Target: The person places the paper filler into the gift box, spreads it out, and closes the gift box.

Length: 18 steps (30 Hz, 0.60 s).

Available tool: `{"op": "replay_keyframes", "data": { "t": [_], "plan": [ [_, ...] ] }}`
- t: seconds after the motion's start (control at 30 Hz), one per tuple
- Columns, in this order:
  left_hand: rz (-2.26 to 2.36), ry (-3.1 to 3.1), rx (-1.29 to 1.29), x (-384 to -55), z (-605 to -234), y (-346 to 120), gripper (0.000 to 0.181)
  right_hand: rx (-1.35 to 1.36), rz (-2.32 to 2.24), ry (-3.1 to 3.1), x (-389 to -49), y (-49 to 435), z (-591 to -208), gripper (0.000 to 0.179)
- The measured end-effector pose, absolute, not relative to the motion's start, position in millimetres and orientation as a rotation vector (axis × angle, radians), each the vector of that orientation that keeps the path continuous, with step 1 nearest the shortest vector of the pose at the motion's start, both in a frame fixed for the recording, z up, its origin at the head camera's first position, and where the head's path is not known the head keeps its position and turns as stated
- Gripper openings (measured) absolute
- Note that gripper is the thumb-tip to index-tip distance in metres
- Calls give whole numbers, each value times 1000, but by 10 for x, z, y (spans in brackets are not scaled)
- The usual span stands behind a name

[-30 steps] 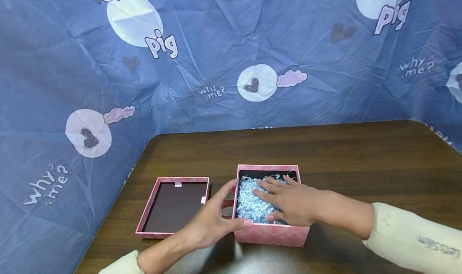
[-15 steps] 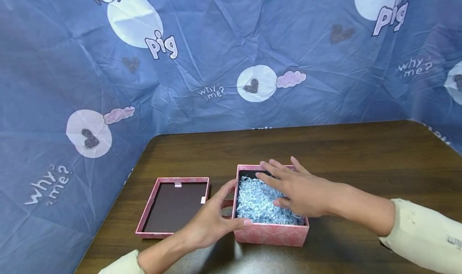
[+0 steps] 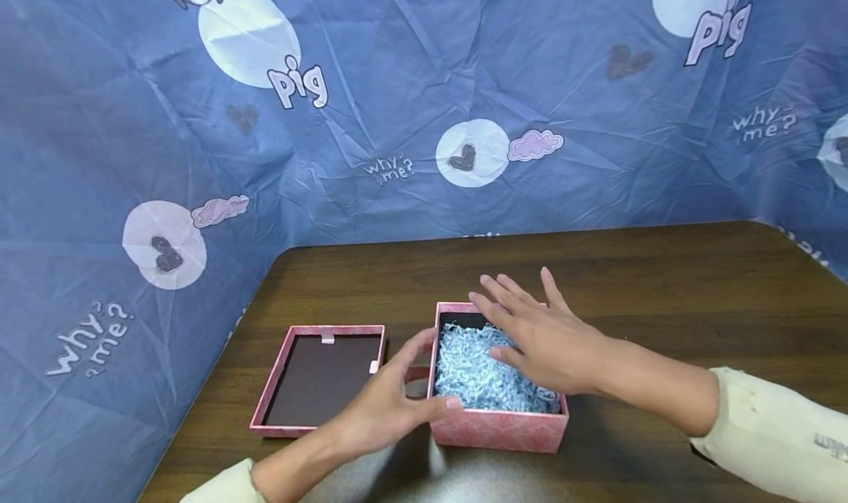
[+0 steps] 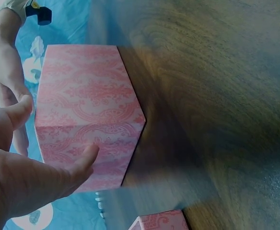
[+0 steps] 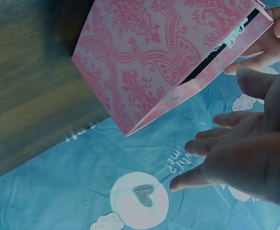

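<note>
A pink patterned gift box (image 3: 500, 431) stands without its lid on the table, filled with light blue shredded paper (image 3: 480, 370). My left hand (image 3: 387, 400) holds the box at its left side, thumb over the front rim and fingers along the left wall. In the left wrist view, thumb and fingers lie around the patterned box (image 4: 89, 91). Above the box's right half hovers my right hand (image 3: 546, 337), fingers straight and spread. The right wrist view shows that right hand (image 5: 245, 148) holding nothing, apart from the box wall (image 5: 135, 52). It hides part of the paper and right rim.
The pink box lid (image 3: 318, 381) lies to the left, dark inside facing up, with small pale tabs at its edges. A blue printed cloth (image 3: 371, 105) hangs behind and beside the brown wooden table (image 3: 616, 282).
My right hand has lifted off the shredded paper and moved back toward the far rim, fingers spread. My left hand and the box have stayed in place.
</note>
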<state>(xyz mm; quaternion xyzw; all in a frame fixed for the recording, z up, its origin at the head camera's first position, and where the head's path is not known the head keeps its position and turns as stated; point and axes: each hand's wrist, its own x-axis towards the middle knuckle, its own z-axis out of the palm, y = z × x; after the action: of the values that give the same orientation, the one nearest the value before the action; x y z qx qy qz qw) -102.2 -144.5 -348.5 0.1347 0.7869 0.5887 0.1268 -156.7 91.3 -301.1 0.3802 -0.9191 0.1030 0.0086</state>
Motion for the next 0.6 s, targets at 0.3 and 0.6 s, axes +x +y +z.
{"op": "replay_keyframes", "data": {
  "t": [0.3, 0.6],
  "plan": [
    [1688, 2357, 344, -1003, -3454, -1497, 82, 1146, 347, -2861, -1557, 858, -2980, 69],
    [1627, 2535, 189, -982, -3397, -1627, 69, 1137, 413, -2918, -1548, 768, -2989, 71]
  ]
}}
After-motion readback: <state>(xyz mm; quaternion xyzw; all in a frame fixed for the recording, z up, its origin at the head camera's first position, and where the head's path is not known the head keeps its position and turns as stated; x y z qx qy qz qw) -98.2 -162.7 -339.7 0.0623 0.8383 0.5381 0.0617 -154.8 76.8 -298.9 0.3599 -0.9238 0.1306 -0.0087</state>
